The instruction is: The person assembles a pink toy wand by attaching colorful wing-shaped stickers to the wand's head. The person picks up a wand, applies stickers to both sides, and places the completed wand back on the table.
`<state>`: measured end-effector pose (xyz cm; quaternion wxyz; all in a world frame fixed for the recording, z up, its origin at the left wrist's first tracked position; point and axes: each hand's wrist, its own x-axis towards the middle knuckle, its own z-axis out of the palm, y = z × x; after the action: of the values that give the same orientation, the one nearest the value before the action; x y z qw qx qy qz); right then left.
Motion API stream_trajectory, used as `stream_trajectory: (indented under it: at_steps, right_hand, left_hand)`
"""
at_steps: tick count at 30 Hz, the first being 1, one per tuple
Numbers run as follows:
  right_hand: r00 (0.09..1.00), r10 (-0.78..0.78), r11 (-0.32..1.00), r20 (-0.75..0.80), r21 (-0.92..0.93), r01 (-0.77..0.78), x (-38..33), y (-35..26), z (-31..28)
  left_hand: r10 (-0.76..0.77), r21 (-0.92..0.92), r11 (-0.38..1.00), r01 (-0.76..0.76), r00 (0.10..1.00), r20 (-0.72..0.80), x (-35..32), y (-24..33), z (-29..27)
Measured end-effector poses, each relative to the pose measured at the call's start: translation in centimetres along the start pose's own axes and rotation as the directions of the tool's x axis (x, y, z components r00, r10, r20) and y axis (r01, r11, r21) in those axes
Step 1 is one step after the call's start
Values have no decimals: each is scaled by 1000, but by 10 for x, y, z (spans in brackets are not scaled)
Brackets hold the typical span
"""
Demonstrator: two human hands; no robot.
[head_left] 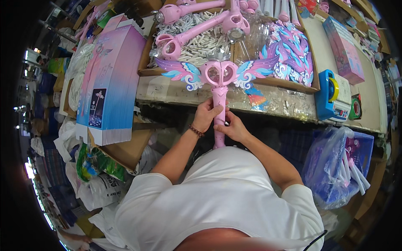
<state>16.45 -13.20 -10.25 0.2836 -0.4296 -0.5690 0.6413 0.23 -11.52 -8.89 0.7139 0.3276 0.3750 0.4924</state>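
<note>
A pink toy wand [220, 96] stands upright in front of me, its heart-shaped head [217, 73] fitted with a clear crown and a purple, blue and pink wing on either side. Around the upper handle closes my left hand [206, 113], a beaded bracelet on its wrist. Lower on the handle, my right hand [234, 127] grips from the other side. A small white piece shows by the right fingers, too small to name. The wand's lower end comes close to my shirt.
Beyond the wand, an open box [312, 88] holds loose wings [289, 54], white pieces and more wands [184, 35]. Flattened pink-and-blue cartons [113, 75] stand at left. A blue tape dispenser [328, 96] is at right, above a plastic-lined blue crate [366, 146].
</note>
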Motion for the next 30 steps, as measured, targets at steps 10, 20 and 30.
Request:
stream_trajectory:
  at_steps: [10, 20, 30]
  right_hand:
    - [999, 35, 999, 15, 10, -35, -2, -3, -1]
    - [999, 41, 999, 14, 26, -41, -2, -5, -1]
    - [1000, -6, 1000, -7, -3, 6, 0, 3, -1]
  left_hand:
    - [-17, -69, 997, 18, 1000, 18, 2, -7, -5]
    - [-35, -111, 993, 37, 999, 19, 3, -8, -8]
    - [-48, -147, 988, 47, 999, 0, 5, -9, -5]
